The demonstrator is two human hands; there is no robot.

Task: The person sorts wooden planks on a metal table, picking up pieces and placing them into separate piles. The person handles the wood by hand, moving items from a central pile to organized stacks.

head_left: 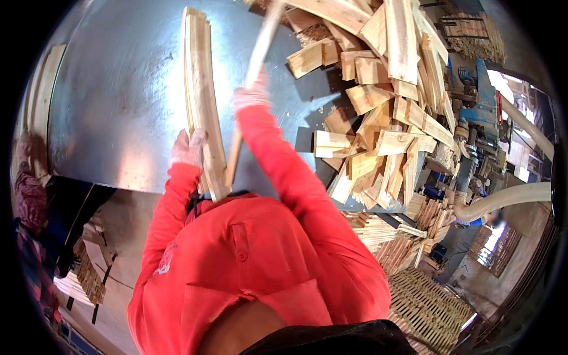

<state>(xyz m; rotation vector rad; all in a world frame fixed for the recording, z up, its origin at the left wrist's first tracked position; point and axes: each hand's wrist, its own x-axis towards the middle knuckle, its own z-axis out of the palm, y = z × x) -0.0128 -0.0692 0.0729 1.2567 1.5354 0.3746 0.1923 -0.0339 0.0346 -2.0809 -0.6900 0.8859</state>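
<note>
The boards (pixel 205 89) are clasped near their near end by the left hand (pixel 188 148), long axis pointing away from the body; just right, a strip (pixel 234 155), its far end slanted rightward, is gripped by the right hand (pixel 252 96), nearer the heap (pixel 373 98).

The shirt (pixel 239 216) is a bright, slightly orange red, long-sleeved and creased; at the middle of its front sits a round red button (pixel 241 256), closing a short stitched placket (pixel 238 234) that runs up from it in the view; below the button the red collar (pixel 296 305) spreads in two flaps around the open neck; a small pale print (pixel 165 260) lies left of the button; above it to the left, the left sleeve (pixel 171 204) reaches the bare left grip (pixel 188 148); above it to the right, the right sleeve (pixel 284 157) reaches the bare right grip (pixel 251 96), which is blurred.
</note>
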